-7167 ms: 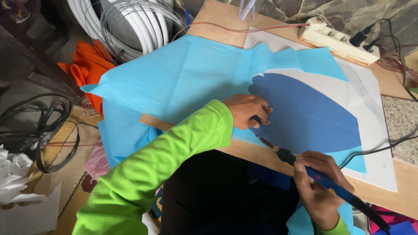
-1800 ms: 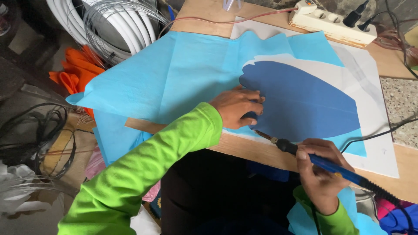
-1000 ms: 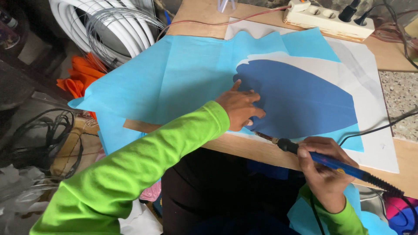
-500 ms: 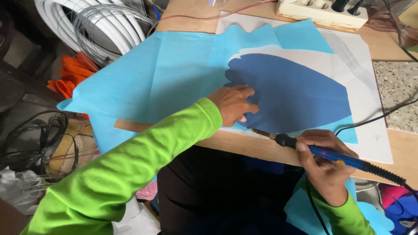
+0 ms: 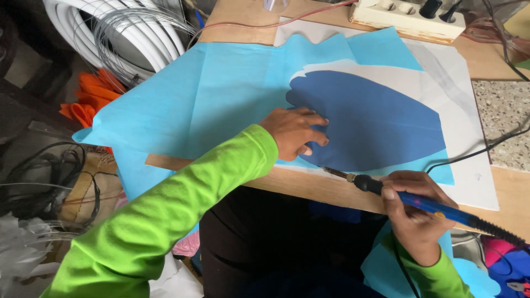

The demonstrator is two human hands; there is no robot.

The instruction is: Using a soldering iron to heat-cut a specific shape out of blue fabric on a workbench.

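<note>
Pressing flat, fingers spread, the left hand (image 5: 295,134) pins the light blue fabric (image 5: 221,94) to the desk (image 5: 326,190); the right hand (image 5: 414,212) is clamped around a blue-handled soldering iron (image 5: 425,203).

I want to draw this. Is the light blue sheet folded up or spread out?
Spread out: the light blue fabric sheet lies flat across the wooden table.

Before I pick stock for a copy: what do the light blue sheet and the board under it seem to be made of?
The light blue sheet looks like thin matte tissue paper or non-woven fabric: it shows soft fold creases and droops over the edge. Which of the two, I cannot tell. The board looks like bare plywood or wood: tan, unpainted, with faint grain along its edge.
</note>
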